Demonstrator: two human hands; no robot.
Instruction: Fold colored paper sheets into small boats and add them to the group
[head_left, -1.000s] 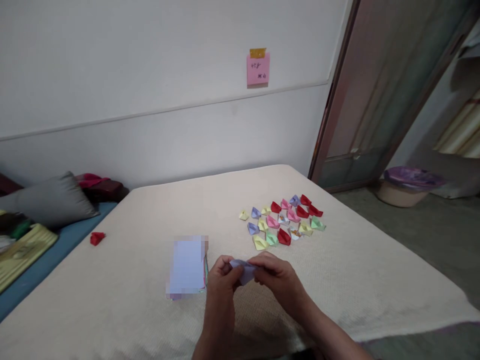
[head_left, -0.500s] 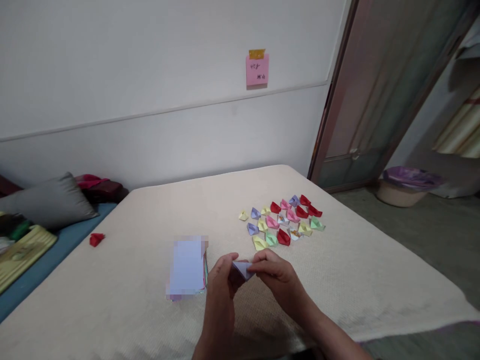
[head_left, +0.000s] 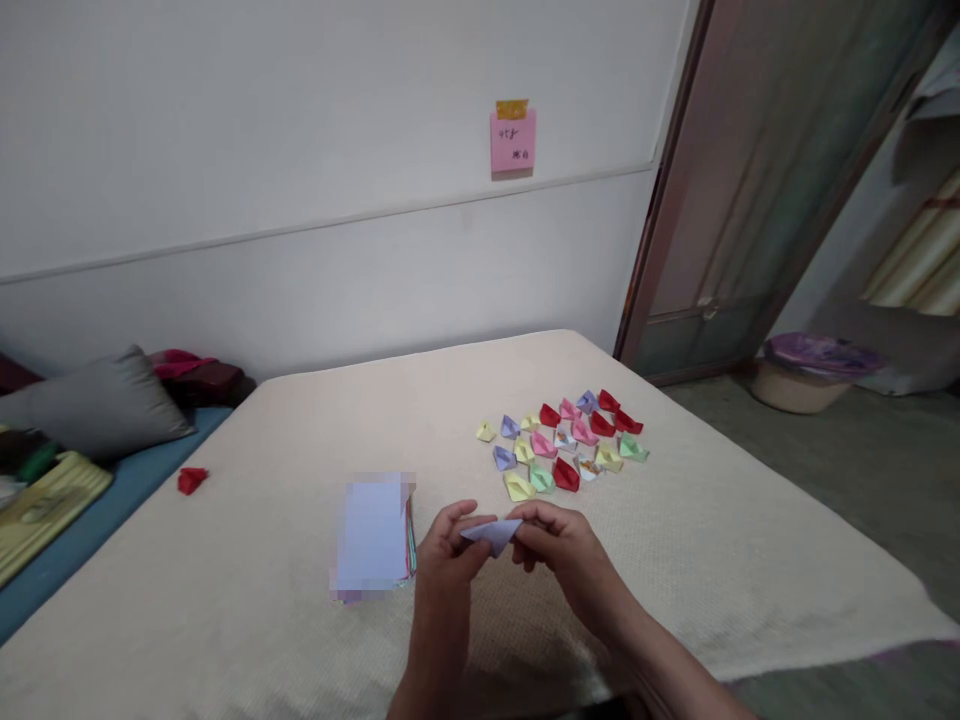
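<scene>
Between my two hands is a small folded piece of light purple paper (head_left: 491,534), raised over the bed at the lower middle. My left hand (head_left: 448,550) pinches its left part, thumb in front and fingers behind. At its right corner my right hand (head_left: 553,540) grips it between thumb and fingers. Just beyond my hands lie several folded paper boats (head_left: 543,444) in red, pink, yellow, green, purple and patterned white, set in loose rows. Left of my left hand rests a stack of paper (head_left: 373,535) with a light purple sheet on top, partly pixelated.
A cream cover (head_left: 262,560) spreads over the bed. One red folded paper piece (head_left: 192,480) lies far left. A grey pillow (head_left: 97,402) is beyond it. A pink note (head_left: 513,140) is taped to the wall. A lined bin (head_left: 799,385) stands on the floor at right.
The purple paper has turned in my hands and now shows a wider, flatter triangle. My left thumb has come to its front face. The boats and the stack stay in place.
</scene>
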